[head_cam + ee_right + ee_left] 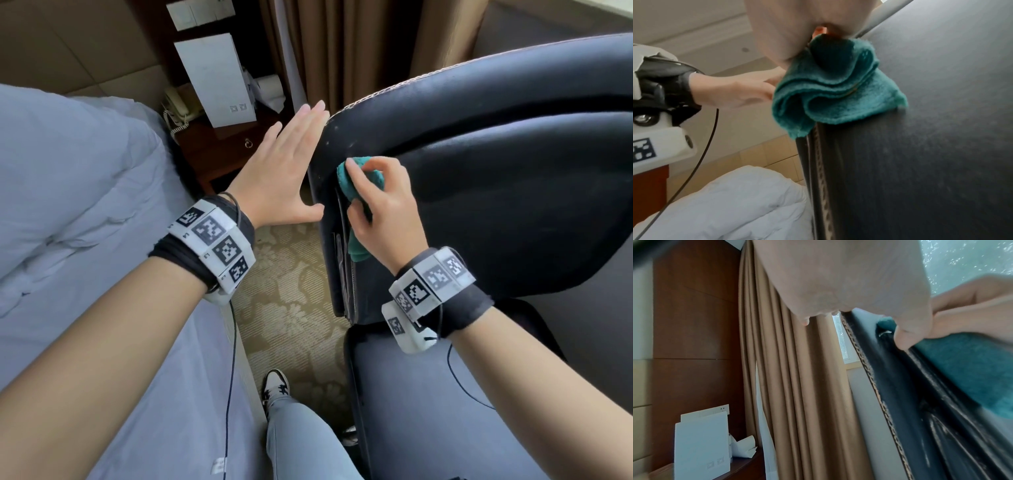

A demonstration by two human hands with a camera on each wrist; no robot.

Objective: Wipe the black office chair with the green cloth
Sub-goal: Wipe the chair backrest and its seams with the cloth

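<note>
Gripping green cloth against black office chair, right hand.

Each bare forearm wears a black wrist strap carrying a white band of square black-and-white marker tags; below the band a thin black cable trails. Light blue jeans, a black-and-white sneaker.

The black office chair looks like smooth, faintly glossy leather with pale stitched piping, scuffed along its left edge, against the fuzzy terry green cloth, matt tan curtains and polished wooden nightstand.
</note>
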